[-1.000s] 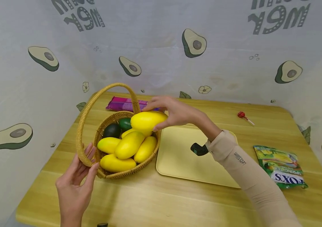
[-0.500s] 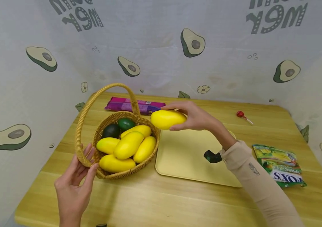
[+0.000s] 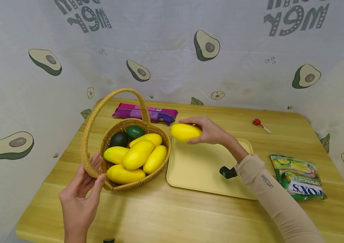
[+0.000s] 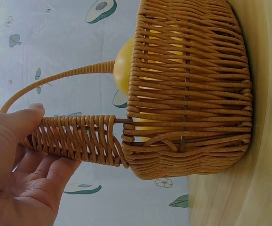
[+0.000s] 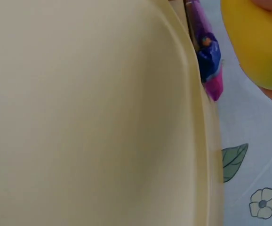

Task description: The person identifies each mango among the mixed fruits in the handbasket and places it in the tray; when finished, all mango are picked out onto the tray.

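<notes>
My right hand (image 3: 210, 132) grips a yellow mango (image 3: 183, 132) above the back left corner of the cream tray (image 3: 196, 172). In the right wrist view the mango (image 5: 256, 44) shows at the upper right, the tray's bare surface (image 5: 89, 113) beside it. My left hand (image 3: 81, 195) holds the handle (image 3: 90, 135) of a wicker basket (image 3: 143, 183), thumb on one side and fingers on the other, as the left wrist view shows at the woven handle base (image 4: 79, 139). Inside the basket lie several yellow mangoes (image 3: 138, 155) and two dark green avocado-like fruits (image 3: 119, 139).
Behind the basket lies a purple packet (image 3: 144, 112). A red lollipop (image 3: 260, 125) is at the back right, and a green FOX'S bag (image 3: 299, 177) lies right of the tray. A printed curtain (image 3: 172, 50) rises behind the wooden table (image 3: 160, 216).
My right hand has carried the mango from over the basket's right rim rightward, then slightly lower, to the tray's back left corner. My left hand has stayed on the handle.
</notes>
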Demonstrator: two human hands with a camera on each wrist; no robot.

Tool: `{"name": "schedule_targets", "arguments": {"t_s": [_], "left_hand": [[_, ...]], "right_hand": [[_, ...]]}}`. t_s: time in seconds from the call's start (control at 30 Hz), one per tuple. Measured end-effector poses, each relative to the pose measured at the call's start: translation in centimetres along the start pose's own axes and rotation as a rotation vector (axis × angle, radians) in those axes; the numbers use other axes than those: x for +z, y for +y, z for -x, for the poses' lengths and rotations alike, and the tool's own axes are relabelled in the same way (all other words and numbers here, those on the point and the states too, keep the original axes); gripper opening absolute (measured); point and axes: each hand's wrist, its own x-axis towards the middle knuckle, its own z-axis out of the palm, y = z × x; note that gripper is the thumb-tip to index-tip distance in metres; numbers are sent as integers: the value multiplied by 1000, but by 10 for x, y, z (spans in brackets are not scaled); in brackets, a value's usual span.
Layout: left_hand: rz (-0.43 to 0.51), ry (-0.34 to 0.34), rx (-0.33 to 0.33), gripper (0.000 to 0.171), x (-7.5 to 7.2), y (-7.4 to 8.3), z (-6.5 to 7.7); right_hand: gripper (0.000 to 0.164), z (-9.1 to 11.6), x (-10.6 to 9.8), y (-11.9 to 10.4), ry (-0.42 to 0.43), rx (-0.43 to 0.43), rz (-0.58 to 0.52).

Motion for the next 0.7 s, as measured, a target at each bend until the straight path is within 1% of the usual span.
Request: {"name": "schedule_targets", "arguments": {"t_s": [0.2, 0.4, 0.63, 0.7], "left_hand": [[5, 0, 22, 81, 1, -1, -1], [6, -3, 60, 79, 1, -3, -1], [-4, 0, 28, 77, 1, -1, -1], [0, 0, 36, 77, 1, -2, -1]], "right_hand": [[74, 2, 7, 20, -39, 50, 20], [75, 3, 12, 30, -78, 69, 80], [75, 1, 15, 34, -84, 81, 85], [75, 0, 15, 36, -79, 79, 83]]}}
